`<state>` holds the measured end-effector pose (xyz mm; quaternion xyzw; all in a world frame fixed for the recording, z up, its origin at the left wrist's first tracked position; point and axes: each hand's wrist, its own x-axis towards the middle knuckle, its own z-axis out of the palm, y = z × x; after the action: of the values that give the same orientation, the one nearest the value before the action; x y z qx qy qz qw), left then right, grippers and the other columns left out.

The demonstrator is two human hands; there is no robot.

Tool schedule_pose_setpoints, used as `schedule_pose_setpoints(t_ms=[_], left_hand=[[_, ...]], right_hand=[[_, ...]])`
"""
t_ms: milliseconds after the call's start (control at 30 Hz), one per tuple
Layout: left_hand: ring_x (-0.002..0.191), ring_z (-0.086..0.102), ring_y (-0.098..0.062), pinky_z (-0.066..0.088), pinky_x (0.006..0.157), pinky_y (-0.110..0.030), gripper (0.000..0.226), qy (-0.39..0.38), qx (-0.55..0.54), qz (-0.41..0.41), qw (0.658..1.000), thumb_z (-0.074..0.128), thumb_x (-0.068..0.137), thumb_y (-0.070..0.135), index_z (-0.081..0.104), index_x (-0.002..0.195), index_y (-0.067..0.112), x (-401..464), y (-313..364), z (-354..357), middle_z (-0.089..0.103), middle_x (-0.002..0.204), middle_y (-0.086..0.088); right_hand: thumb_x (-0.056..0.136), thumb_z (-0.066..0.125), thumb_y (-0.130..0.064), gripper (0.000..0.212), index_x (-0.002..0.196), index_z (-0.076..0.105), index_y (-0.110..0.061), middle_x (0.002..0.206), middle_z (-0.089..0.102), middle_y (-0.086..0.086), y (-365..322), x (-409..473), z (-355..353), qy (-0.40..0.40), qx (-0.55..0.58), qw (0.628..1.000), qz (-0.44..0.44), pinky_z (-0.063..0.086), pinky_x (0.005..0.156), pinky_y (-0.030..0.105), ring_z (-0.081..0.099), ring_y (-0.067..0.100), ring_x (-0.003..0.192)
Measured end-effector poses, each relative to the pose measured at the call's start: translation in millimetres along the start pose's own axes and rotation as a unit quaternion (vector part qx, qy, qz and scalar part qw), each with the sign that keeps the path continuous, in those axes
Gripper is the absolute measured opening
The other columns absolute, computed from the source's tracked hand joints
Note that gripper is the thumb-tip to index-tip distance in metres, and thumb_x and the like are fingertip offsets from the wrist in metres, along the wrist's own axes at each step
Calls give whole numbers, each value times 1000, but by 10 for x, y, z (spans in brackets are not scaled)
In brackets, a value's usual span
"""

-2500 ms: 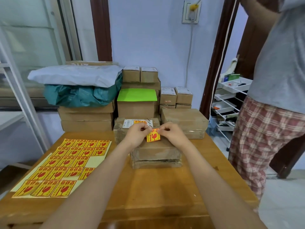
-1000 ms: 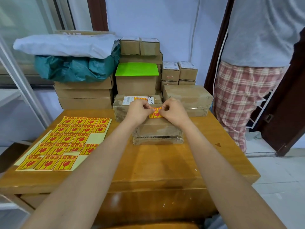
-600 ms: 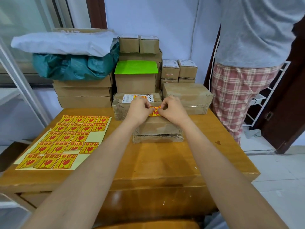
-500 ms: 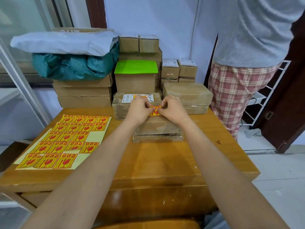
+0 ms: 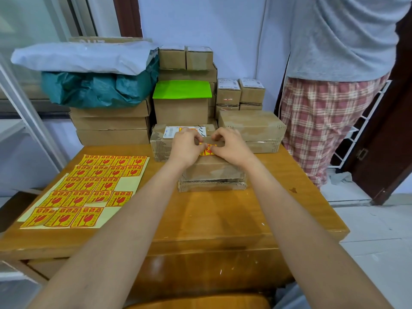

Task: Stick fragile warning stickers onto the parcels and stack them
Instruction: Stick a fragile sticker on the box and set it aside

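Pressing one sticker (image 5: 207, 150) onto one parcel (image 5: 211, 172), seemingly two-handed.

A pale blue wall (image 5: 234, 30) rises beyond the fingertips, a white cable (image 5: 259, 52) running down it. Right of them — a dark wooden door frame (image 5: 385, 141) and grey tiled floor (image 5: 374, 230). Left — a glazed window (image 5: 33, 25).

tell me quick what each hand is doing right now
Left hand: fingers curled, pinching the sticker on the parcel.
Right hand: fingers curled, pinching the same sticker.
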<state>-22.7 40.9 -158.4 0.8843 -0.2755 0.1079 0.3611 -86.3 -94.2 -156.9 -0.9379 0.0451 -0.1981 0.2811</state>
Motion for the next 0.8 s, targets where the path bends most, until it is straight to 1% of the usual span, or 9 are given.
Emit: schedule_pose_setpoints(t_ms=[67, 167, 233, 367, 500, 567, 667, 733, 800], left_hand=[[107, 52, -23, 36, 86, -25, 21, -18, -16, 0, 1000, 71, 82, 19, 66, 99, 9, 8, -11, -23, 58, 113, -10], [115, 49, -20, 37, 88, -24, 32, -65, -85, -20, 994, 73, 80, 14, 62, 110, 12, 13, -22, -97, 55, 123, -7], [117, 48, -18, 38, 89, -24, 39, -104, -119, -32, 987, 74, 79, 12, 60, 116, 14, 16, -28, -140, 54, 125, -6], [118, 49, -16, 38, 95, -23, 44, -173, -137, -47, 974, 73, 81, 11, 56, 122, 14, 44, -27, -205, 53, 128, -5], [129, 43, -17, 33, 110, -28, 52, -228, -150, -65, 960, 72, 81, 5, 51, 129, 12, 84, -65, -296, 49, 136, -3], [133, 39, -15, 31, 112, -28, 56, -246, -170, -69, 952, 70, 82, 1, 49, 133, 11, 86, -88, -325, 45, 142, -3], [131, 40, -13, 32, 108, -24, 57, -245, -182, -70, 950, 67, 82, -3, 47, 134, 11, 77, -90, -333, 44, 142, -3], [130, 41, -15, 32, 110, -28, 57, -242, -176, -71, 952, 66, 82, -3, 47, 134, 11, 76, -82, -324, 45, 141, -4], [130, 42, -16, 32, 112, -32, 59, -242, -171, -73, 952, 66, 82, -2, 46, 136, 12, 75, -81, -316, 44, 142, -5]], right_hand=[[81, 68, -26, 32, 110, 61, -13, 112, 56, 7, 5, 18, -4, -11, -7, 1000, 3, 39, 97, 38, 44, 24, 113], [84, 68, -33, 43, 120, 57, -12, 121, 52, 8, 0, 35, -48, -55, -13, 998, 3, 36, 99, 32, 40, 23, 119], [84, 68, -36, 50, 126, 54, -12, 126, 49, 9, -8, 33, -89, -86, -15, 996, 5, 34, 102, 32, 37, 23, 122], [87, 66, -36, 61, 139, 43, -14, 135, 42, 9, -29, 58, -161, -147, -23, 989, 8, 29, 106, 32, 31, 23, 129], [88, 66, -27, 63, 144, 37, -16, 141, 41, 7, -19, 97, -204, -189, -1, 982, 19, 25, 113, 37, 31, 23, 134], [88, 66, -20, 63, 144, 37, -16, 143, 42, 6, -1, 105, -216, -201, 22, 979, 28, 26, 114, 39, 34, 22, 135], [88, 62, -7, 63, 145, 34, -12, 147, 39, 5, -9, 110, -238, -220, 70, 972, 49, 25, 114, 32, 34, 17, 136], [88, 59, -1, 64, 145, 33, -12, 148, 38, 4, -9, 125, -240, -226, 89, 968, 63, 28, 110, 27, 35, 16, 135], [87, 57, 3, 63, 144, 35, -13, 147, 39, 4, 4, 143, -231, -223, 103, 967, 70, 30, 109, 28, 37, 16, 134]])
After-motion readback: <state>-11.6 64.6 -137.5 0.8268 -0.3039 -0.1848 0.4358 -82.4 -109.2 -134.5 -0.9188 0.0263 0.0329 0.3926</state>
